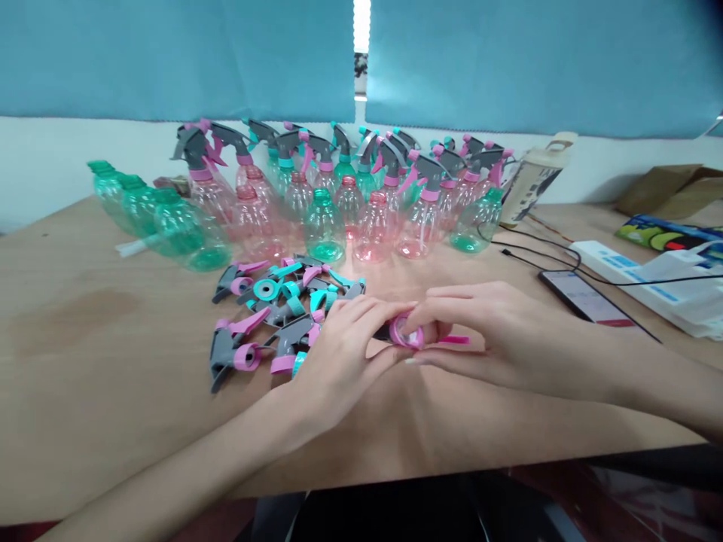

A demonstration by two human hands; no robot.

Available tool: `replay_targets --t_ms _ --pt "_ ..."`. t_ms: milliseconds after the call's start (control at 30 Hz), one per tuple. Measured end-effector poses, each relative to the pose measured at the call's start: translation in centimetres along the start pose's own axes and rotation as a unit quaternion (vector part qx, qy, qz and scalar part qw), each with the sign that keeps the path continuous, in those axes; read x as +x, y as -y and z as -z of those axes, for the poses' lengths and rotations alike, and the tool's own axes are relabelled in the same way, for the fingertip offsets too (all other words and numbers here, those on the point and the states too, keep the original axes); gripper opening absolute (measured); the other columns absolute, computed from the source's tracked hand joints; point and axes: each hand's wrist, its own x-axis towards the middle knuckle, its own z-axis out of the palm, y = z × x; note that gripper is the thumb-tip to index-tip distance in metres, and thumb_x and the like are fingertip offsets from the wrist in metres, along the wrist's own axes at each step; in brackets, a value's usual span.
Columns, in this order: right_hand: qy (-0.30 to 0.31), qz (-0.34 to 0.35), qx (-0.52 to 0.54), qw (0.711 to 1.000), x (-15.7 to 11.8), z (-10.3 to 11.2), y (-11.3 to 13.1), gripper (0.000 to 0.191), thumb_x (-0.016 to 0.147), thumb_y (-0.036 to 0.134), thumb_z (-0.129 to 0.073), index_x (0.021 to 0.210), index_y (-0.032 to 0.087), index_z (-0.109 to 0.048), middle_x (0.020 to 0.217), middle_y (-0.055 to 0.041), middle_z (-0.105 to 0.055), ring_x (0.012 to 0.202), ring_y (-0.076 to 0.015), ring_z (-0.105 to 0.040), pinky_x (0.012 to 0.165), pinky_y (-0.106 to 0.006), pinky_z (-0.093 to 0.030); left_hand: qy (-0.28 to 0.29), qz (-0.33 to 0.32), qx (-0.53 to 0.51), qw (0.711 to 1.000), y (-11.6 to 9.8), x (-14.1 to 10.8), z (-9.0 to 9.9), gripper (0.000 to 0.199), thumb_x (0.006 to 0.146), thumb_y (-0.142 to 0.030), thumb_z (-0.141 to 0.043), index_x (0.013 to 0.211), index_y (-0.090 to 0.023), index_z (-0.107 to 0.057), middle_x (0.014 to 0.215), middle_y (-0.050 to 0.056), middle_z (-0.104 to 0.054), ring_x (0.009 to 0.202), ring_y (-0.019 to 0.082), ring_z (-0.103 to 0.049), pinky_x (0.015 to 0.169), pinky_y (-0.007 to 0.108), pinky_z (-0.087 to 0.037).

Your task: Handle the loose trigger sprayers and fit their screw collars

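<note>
Pink-collared trigger spray head [407, 333] between both hands over the near tabletop [113, 406], collar facing camera. Left hand [344, 342] pinches it from one side; right hand [486, 327] pinches the collar with thumb and fingers. Beside left hand: pile of loose spray heads [291, 331]. Behind: pink bottles [371, 237] and green bottles [324, 233], some topped, some open-necked. Right side: smartphone [587, 297], power strip [626, 272].

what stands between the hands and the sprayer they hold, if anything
Nothing visible does: the left hand and right hand both have fingers on the sprayer. The loose sprayers lie to the left, not between.
</note>
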Motion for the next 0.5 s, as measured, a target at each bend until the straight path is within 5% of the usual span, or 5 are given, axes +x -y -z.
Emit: replay_targets --t_ms 167,367,500 --pt "-0.110 -0.028 -0.005 0.994 0.2 -0.1 0.4 0.017 0.086 0.032 -0.058 0.101 0.023 -0.060 0.088 0.0026 -0.066 0.079 -0.0123 -0.062 0.068 -0.024 -0.046 -0.055 0.024 0.090 0.994 0.9 -1.1 2.9 0.031 0.085 -0.024 -0.060 0.115 -0.021 -0.054 0.106 0.003 -0.063 0.099 0.019 -0.057 0.085 0.032 -0.045" --pt "-0.134 -0.030 0.070 0.988 2.4 -0.2 0.9 0.019 0.082 0.031 -0.062 0.098 0.021 -0.061 0.092 0.0004 -0.067 0.083 -0.0139 -0.063 0.072 -0.026 -0.050 -0.125 0.102 0.197 0.967 7.1 -4.1 6.4 0.027 0.084 -0.032 -0.060 0.107 -0.021 -0.055 0.108 0.005 -0.063 0.097 0.021 -0.060 0.084 0.033 -0.047" --pt "-0.133 -0.013 0.082 0.988 4.4 -1.7 0.6 0.026 0.082 0.038 -0.062 0.101 0.020 -0.062 0.097 -0.0033 -0.067 0.089 -0.0175 -0.063 0.077 -0.032 -0.052 -0.020 0.121 0.198 0.973 8.7 -6.6 7.9 0.037 0.079 -0.046 -0.063 0.107 -0.022 -0.059 0.116 0.006 -0.061 0.109 0.025 -0.056 0.094 0.041 -0.042"
